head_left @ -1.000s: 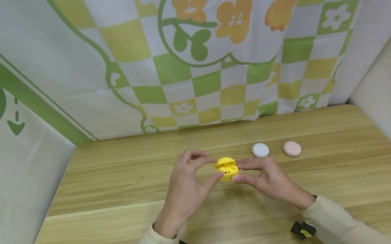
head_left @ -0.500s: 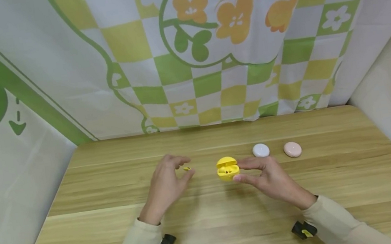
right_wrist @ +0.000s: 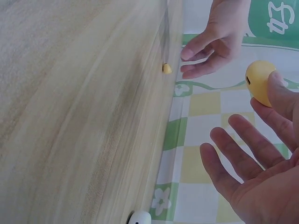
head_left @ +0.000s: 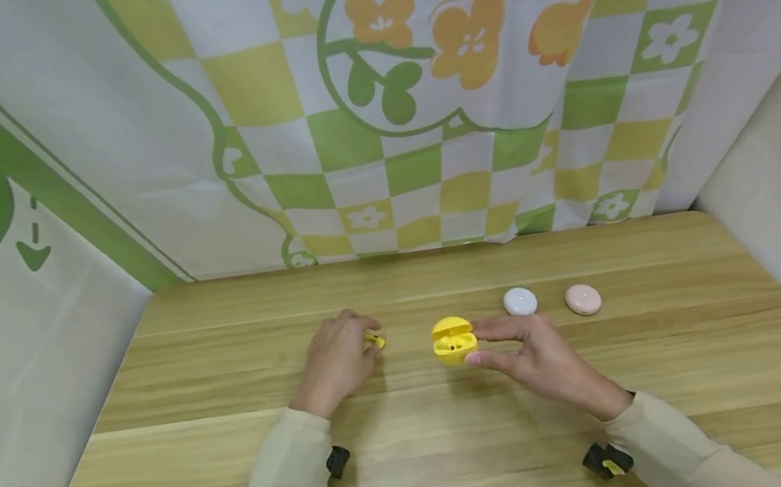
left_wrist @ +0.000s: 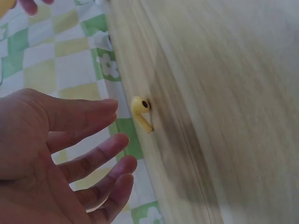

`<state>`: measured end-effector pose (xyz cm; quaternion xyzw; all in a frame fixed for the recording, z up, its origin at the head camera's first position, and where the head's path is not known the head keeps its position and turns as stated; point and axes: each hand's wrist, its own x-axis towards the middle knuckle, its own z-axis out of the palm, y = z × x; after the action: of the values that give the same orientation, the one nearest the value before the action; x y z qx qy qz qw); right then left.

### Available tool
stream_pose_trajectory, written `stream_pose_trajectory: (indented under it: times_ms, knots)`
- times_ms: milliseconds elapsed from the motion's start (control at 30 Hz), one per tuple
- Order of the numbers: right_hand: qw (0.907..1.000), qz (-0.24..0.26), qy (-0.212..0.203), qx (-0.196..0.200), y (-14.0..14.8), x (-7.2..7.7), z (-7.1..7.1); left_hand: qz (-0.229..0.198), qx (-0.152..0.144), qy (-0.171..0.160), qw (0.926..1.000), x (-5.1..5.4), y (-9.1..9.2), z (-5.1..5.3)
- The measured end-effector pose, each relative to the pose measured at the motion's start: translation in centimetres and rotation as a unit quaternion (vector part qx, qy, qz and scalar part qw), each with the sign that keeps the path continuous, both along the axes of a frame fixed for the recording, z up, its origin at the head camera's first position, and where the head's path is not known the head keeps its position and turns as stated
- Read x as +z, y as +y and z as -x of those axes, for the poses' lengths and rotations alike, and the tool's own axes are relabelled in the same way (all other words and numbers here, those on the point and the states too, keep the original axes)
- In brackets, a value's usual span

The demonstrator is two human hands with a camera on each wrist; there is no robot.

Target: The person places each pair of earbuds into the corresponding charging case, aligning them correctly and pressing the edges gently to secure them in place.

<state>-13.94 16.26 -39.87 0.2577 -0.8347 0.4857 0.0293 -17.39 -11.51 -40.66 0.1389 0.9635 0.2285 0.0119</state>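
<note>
A yellow earbud [left_wrist: 140, 111] with a dark tip lies on the wooden table. My left hand [head_left: 336, 361] hovers just beside it, fingers loosely spread; the left wrist view shows a gap between fingertips and earbud. Between thumb and fingers, my right hand [head_left: 543, 360] pinches a round yellow earbud case [head_left: 455, 349] and holds it above the table. The case's lid is raised, and small dark spots show inside it. Seen from the right wrist, the case [right_wrist: 259, 81] turns its outer shell with a dark slot to the camera.
On the table [head_left: 203, 457], a round white case [head_left: 520, 301] lies behind my right hand. Right of that sits a similar pale pink case [head_left: 584, 299]. A patterned curtain [head_left: 416, 164] hangs along the table's back edge.
My left hand has moved left from the case, carrying the yellow earbud, and has let go of it on the table. The right hand holds the case in nearly the same place.
</note>
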Motion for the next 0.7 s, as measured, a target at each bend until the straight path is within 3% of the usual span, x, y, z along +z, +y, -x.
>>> stream_pose_trajectory:
  times_ms: [367,700]
  knots:
    - [0.9999,-0.003,0.011,0.005,0.1,0.0,0.0,0.055,0.009,-0.005,0.9984,-0.6,0.3,0.9]
    - [0.9999,-0.011,0.010,0.000,0.1,0.1,-0.2,0.068,0.014,-0.001,0.9976,-1.1,0.6,1.4]
